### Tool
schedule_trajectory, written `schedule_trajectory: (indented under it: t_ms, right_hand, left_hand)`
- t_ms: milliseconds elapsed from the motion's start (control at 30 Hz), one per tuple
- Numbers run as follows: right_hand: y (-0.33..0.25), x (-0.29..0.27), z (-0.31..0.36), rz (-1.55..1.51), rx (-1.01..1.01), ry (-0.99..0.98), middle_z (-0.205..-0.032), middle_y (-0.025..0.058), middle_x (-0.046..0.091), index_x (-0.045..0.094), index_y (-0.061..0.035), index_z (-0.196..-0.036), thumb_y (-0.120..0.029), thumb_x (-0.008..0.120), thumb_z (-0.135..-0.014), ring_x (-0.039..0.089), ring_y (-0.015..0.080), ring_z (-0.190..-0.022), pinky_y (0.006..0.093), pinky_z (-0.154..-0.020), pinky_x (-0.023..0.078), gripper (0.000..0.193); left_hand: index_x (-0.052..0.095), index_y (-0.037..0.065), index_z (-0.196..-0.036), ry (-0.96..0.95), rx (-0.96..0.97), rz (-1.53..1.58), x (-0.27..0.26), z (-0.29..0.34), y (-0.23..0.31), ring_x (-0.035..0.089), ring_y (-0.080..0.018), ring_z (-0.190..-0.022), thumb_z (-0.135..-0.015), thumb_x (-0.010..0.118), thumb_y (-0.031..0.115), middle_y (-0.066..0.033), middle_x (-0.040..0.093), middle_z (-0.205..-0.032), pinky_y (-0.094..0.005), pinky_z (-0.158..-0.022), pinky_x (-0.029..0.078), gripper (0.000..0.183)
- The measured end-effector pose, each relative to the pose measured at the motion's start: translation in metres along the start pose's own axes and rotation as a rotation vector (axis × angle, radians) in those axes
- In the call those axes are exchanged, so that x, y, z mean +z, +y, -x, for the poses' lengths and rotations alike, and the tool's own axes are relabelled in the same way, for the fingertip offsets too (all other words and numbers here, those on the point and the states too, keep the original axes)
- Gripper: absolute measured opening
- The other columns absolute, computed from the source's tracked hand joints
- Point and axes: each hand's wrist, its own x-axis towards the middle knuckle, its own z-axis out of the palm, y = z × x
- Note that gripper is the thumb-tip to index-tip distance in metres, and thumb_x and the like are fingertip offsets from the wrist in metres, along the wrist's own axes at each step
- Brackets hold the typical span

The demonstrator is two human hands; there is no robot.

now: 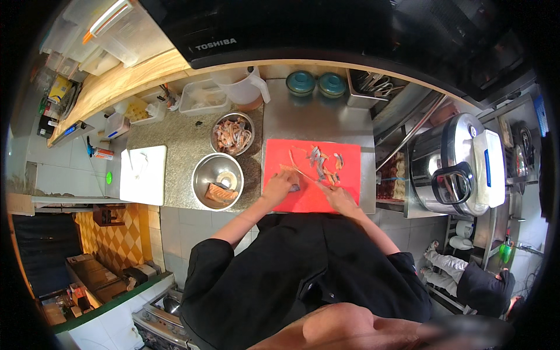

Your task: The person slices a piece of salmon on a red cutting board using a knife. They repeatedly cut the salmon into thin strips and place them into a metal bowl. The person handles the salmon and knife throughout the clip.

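Head view, observed remotely. I see two bare hands working over a bright red rectangular cutting board (349, 153) at the counter's near edge.

Left hand (280, 184): lies low on the board's left part, fingers close together, pointing away from the body. At its fingertips I note a bit of orange fish flesh (287, 167); just right of the hand, a small grey-skinned piece of fish (295, 188). I cannot tell whether the fingers pinch or merely press, nor whether both bits belong to one piece.

Right hand (340, 199): closed around the handle of a thin-bladed knife (307, 176). Blade slants up and left, its tip near the left fingertips. Contact between edge and fish: cannot be resolved.

Beyond the knife, loose orange-and-grey fish strips (315, 156) lie scattered on the board.

Left of the board, on speckled grey stone: a large round steel bowl (201, 175) holding an orange fish fillet (221, 193); behind it, a smaller round steel bowl (251, 135) filled with pale and grey fish trimmings (233, 134). Farther left I log a white rectangular cutting board (146, 184).
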Motion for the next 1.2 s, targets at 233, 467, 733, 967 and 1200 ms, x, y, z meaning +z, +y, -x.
schedule_trajectory:
  t_ms: [233,467,733,967,1200]
  right_hand:
    - [0.037,0.019,0.029,0.040,0.017,-0.129,-0.086,0.0236,0.065,0.036,-0.0288,-0.165,-0.011,0.061,-0.094,0.070,0.0423,-0.070,0.0545,-0.062,0.057,0.077]
    - [0.048,-0.003,0.069,-0.237,0.079,-0.152,-0.084,0.0251,0.064,0.045,-0.0279,-0.161,-0.013,0.061,-0.096,0.067,0.0428,-0.072,0.0533,-0.070,0.053,0.069]
    - [-0.013,-0.001,-0.017,-0.317,0.063,-0.032,-0.089,0.0299,0.064,0.046,-0.0268,-0.160,-0.016,0.062,-0.101,0.065,0.0487,-0.076,0.0546,-0.074,0.053,0.062]
    - [-0.013,0.021,-0.008,-0.351,0.212,0.062,-0.084,0.0322,0.063,0.049,-0.0281,-0.158,-0.014,0.057,-0.101,0.066,0.0476,-0.074,0.0568,-0.070,0.051,0.059]
    - [-0.008,0.009,0.048,-0.384,0.363,0.133,-0.084,0.0290,0.063,0.044,-0.0358,-0.160,-0.015,0.059,-0.098,0.068,0.0488,-0.076,0.0576,-0.073,0.053,0.067]
  left_hand:
    - [0.067,0.005,-0.118,0.184,0.070,0.090,0.029,0.005,-0.016,0.064,-0.0314,-0.121,-0.086,0.062,0.007,-0.0145,0.066,-0.121,-0.0437,-0.095,0.057,0.033]
    - [0.070,0.003,-0.124,-0.018,-0.021,0.178,0.010,0.012,-0.002,0.062,-0.0308,-0.130,-0.084,0.062,0.004,-0.0114,0.066,-0.135,-0.0397,-0.102,0.057,0.041]
    - [0.070,0.006,-0.120,0.197,0.005,0.124,0.031,0.016,-0.004,0.063,-0.0310,-0.128,-0.087,0.062,0.008,-0.0120,0.066,-0.132,-0.0409,-0.097,0.058,0.034]
    - [0.068,0.003,-0.122,0.157,-0.045,0.148,0.022,0.019,0.002,0.061,-0.0313,-0.130,-0.089,0.061,0.012,-0.0126,0.064,-0.137,-0.0476,-0.097,0.055,0.035]
    - [0.066,0.000,-0.126,0.247,-0.063,0.041,0.045,0.020,0.004,0.056,-0.0311,-0.135,-0.087,0.060,0.008,-0.0142,0.061,-0.141,-0.0452,-0.103,0.053,0.040]
